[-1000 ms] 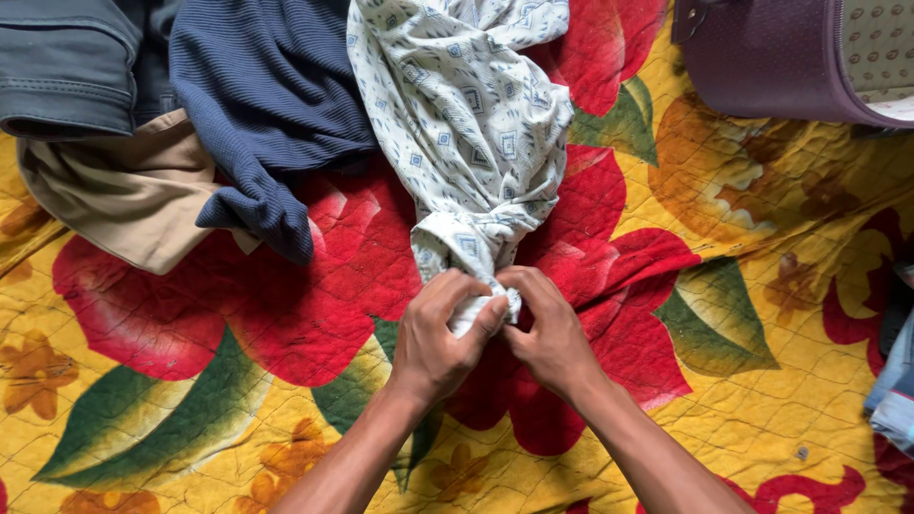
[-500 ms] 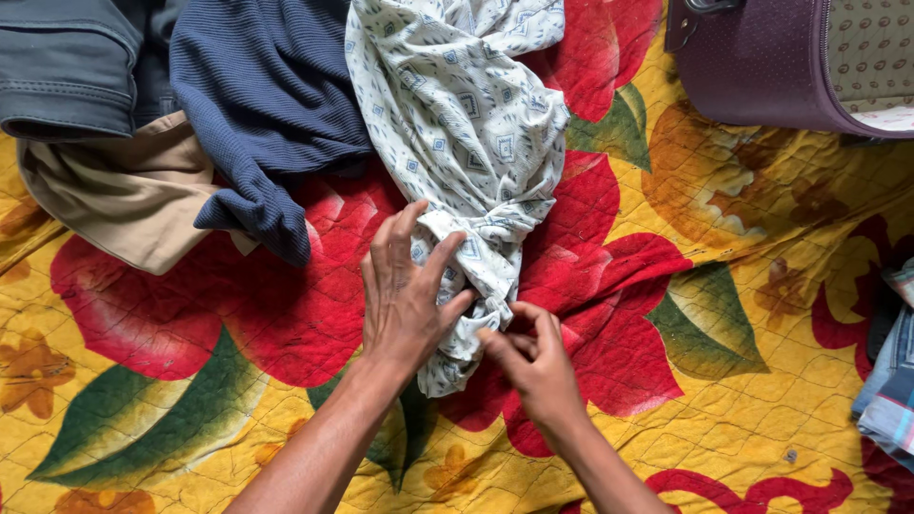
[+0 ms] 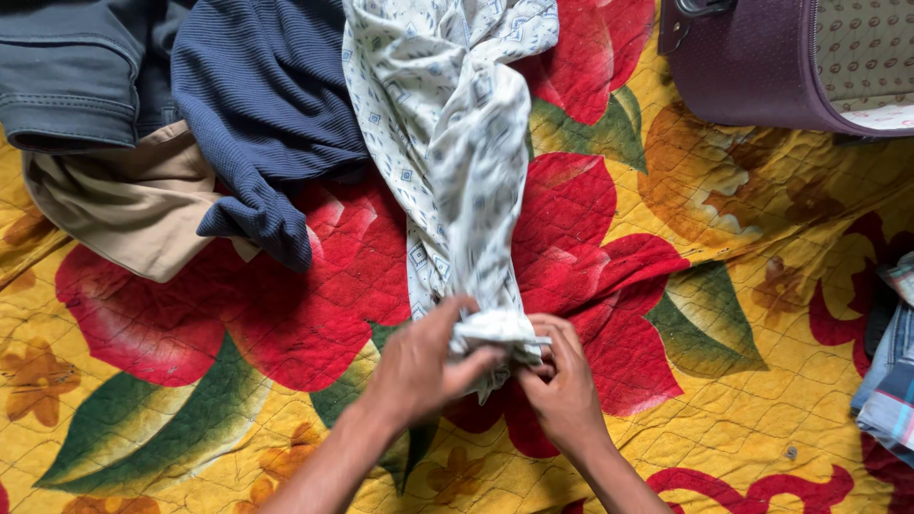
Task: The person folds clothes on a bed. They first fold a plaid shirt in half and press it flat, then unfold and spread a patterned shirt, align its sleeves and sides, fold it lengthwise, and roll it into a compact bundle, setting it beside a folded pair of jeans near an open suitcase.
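View: looking straight down from the head camera at a quilted bedspread [image 3: 762,447], yellow with large red flowers and green leaves.
Patterned garment: a white cloth with small blue-grey prints [image 3: 457,143] lies in a long bunched strip from 12 o'clock down to the middle of the picture, narrowing toward its lower end.
Left hand: the left hand [image 3: 424,366] comes up from 6 o'clock and sits at the garment's lower end, fingers curled and pinching the rolled white edge from the 9 o'clock side.
Right hand: the right hand [image 3: 564,385] is just beside it on the 3 o'clock side, fingers bent in and gripping the same bunched end; the two hands nearly touch over the cloth.
Blue sweater: a dark blue ribbed sweater [image 3: 262,114] lies at 11 o'clock, one sleeve trailing down onto a red flower, its edge tucked against the patterned garment.
Grey garment: a folded grey-blue piece [image 3: 67,76] fills the far corner at 10 o'clock.
Tan garment: a beige piece [image 3: 133,205] sits below the grey one, partly under the sweater.
Suitcase: a purple suitcase [image 3: 752,67] lies open at 1 o'clock, showing a pale dotted lining.
Edge clothes: a striped blue bundle [image 3: 890,381] pokes in at 3 o'clock, cut off by the frame.
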